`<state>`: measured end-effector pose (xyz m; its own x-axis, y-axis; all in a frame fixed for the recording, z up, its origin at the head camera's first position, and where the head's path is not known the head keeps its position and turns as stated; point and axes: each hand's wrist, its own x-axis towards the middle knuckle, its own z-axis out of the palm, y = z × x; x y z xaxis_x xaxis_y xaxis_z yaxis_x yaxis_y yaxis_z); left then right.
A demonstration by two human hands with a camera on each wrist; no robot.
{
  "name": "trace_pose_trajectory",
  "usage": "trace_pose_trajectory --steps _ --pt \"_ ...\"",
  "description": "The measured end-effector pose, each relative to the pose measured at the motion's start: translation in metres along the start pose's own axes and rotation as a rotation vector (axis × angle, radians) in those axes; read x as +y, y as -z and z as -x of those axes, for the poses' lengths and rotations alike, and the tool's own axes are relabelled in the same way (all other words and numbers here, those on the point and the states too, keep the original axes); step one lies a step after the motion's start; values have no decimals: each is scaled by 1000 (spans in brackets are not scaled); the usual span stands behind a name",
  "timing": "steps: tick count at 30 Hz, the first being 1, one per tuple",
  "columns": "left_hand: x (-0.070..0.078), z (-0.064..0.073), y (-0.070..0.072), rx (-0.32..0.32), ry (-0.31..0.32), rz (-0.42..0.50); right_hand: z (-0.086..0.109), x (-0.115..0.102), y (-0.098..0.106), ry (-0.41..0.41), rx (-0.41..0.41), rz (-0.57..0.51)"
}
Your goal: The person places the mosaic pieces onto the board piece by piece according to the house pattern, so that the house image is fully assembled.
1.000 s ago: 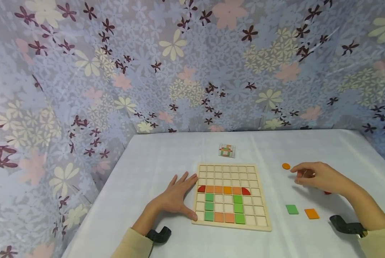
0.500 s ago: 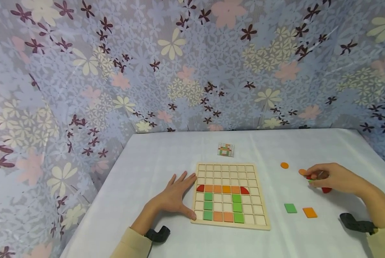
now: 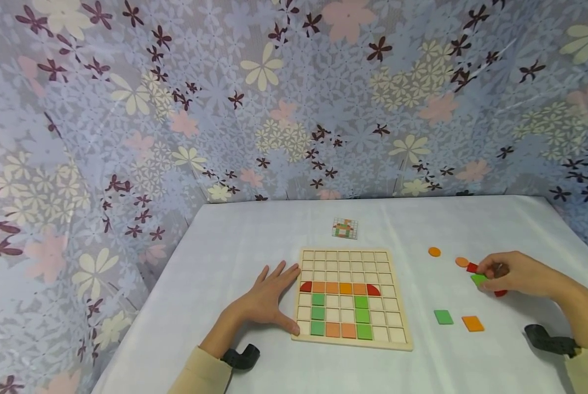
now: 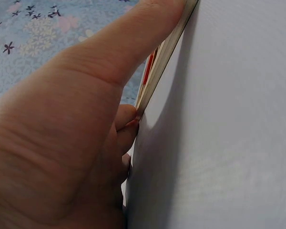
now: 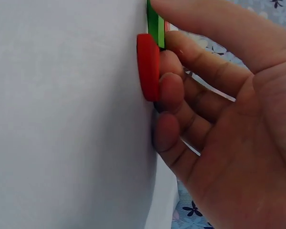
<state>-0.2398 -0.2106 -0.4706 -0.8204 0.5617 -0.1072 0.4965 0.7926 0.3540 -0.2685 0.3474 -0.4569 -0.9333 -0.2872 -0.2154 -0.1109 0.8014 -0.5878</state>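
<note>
My left hand (image 3: 261,301), fingers spread, rests against the left edge of a wooden grid board (image 3: 402,323). Its thumb touches the near left corner. Green, orange and red tiles lie in several of the board's cells. On the right side of the table, my right hand (image 3: 516,273) pinches a green tile (image 3: 479,279) between thumb and index finger. A small red tile (image 3: 472,267) lies just beyond that tile. In the right wrist view, a rounded red piece (image 5: 148,67) stands out beside the curled lower fingers.
Behind the board lies a small pattern card (image 3: 345,228). Loose on the right are an orange disc (image 3: 434,251), a paler orange disc (image 3: 462,262), a green square (image 3: 443,317) and an orange square (image 3: 473,323). A floral curtain (image 3: 294,98) hangs beyond the white-covered table (image 3: 245,230).
My right hand has moved right, away from the orange disc, to the green tile among the loose pieces, and its fingers have closed on it. The left hand stays at the board.
</note>
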Motion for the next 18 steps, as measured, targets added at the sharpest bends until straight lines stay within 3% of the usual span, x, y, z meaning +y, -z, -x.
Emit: trace_pose_trajectory --steps 5,18 --pt "0 0 0 2 -2 2 0 2 1 51 -36 -15" --pt "3 0 3 -3 -5 3 -3 -12 -4 69 35 79"
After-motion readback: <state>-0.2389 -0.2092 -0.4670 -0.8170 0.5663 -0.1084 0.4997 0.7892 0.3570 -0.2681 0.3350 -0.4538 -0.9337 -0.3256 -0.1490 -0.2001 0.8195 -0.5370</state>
